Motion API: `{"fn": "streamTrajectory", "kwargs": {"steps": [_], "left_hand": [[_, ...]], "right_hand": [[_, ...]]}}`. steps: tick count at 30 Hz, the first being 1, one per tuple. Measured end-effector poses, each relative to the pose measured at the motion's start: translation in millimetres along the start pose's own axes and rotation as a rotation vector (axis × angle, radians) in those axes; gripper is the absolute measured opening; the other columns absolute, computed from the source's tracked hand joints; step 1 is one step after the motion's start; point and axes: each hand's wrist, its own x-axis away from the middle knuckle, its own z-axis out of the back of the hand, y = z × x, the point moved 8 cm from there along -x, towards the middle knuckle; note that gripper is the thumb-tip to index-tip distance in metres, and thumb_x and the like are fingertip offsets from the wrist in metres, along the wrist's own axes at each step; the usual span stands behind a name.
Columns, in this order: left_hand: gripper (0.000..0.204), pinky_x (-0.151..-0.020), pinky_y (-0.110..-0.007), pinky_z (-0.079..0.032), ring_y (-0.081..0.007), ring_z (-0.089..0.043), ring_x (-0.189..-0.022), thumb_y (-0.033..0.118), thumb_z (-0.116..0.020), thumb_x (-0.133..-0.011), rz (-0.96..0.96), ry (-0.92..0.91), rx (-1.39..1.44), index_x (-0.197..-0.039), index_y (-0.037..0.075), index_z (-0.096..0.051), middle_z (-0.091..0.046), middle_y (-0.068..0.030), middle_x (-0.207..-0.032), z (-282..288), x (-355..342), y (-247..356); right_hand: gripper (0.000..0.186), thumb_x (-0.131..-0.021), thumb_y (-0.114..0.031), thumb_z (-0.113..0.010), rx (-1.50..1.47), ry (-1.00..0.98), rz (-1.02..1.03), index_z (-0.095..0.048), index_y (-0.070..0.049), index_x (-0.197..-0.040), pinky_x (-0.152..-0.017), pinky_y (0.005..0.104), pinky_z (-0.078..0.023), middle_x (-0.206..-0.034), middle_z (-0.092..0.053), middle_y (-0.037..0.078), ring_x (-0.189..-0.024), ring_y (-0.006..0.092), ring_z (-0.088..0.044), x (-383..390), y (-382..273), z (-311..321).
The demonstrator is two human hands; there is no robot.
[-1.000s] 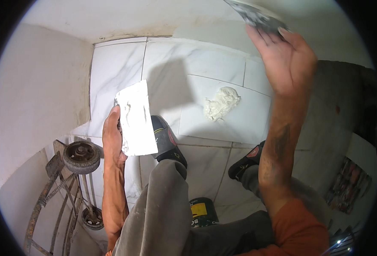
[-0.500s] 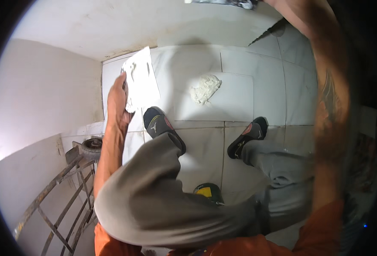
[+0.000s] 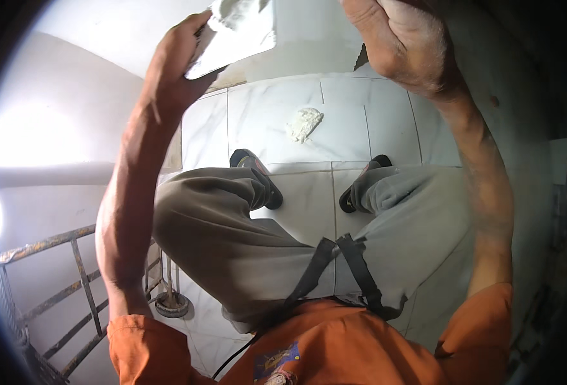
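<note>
Floor [image 3: 367, 122]: large glossy white tiles with faint grey veining, thin dark joints, running to the far wall [image 3: 117, 25] — smooth, pale plaster. Rusted metal railing [image 3: 52, 282] at near left, bars rough and flaked. A soft, lumpy white mound of putty [image 3: 303, 122] lies on a far tile, beyond the dark sandals [image 3: 258, 176]. Left hand [image 3: 177, 64] is raised at far left, fingers clamped on a flat, pale, smeared trowel [image 3: 235, 32] — held high, well above the floor. Right hand [image 3: 402, 42] is raised at far right; whether it grips anything cannot be told.
</note>
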Motion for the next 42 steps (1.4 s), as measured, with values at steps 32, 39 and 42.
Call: {"fn": "streamTrajectory", "kwargs": {"steps": [32, 39, 42], "left_hand": [[0.03, -0.064, -0.032, -0.055, -0.0173, -0.062, -0.075, 0.02, -0.039, -0.101, 0.978, 0.365, 1.554, -0.113, -0.006, -0.05, -0.059, -0.0107, -0.095, -56.5, 7.8, -40.3], [0.027, -0.059, -0.029, -0.051, -0.0157, -0.059, -0.071, 0.021, -0.043, -0.099, 0.991, 0.4, 1.375, -0.108, -0.003, -0.054, -0.059, -0.009, -0.089, -42.7, 17.2, -48.6], [0.027, -0.056, -0.028, -0.047, -0.0142, -0.056, -0.067, 0.022, -0.043, -0.099, 1.028, 0.433, 1.37, -0.104, -0.002, -0.054, -0.057, -0.0076, -0.085, -40.8, 21.4, -48.3]], "right_hand": [[0.056, -0.074, 0.008, -0.064, -0.056, -0.275, 0.087, -0.054, -0.003, -0.128, -0.105, 0.0463, -0.043, -0.132, -0.055, 0.019, -0.122, 0.0338, -0.054, 0.9, -4.8, -53.4], [0.056, -0.075, 0.004, -0.063, 0.117, -0.378, 0.122, -0.054, -0.005, -0.13, -0.108, 0.044, -0.041, -0.132, -0.055, 0.016, -0.123, 0.0338, -0.053, 14.2, 17.3, -61.7], [0.056, -0.074, 0.007, -0.061, 0.167, -0.333, 0.08, -0.055, -0.004, -0.129, -0.106, 0.0423, -0.044, -0.129, -0.057, 0.016, -0.121, 0.0328, -0.054, 24.9, 38.4, -58.0]]}}
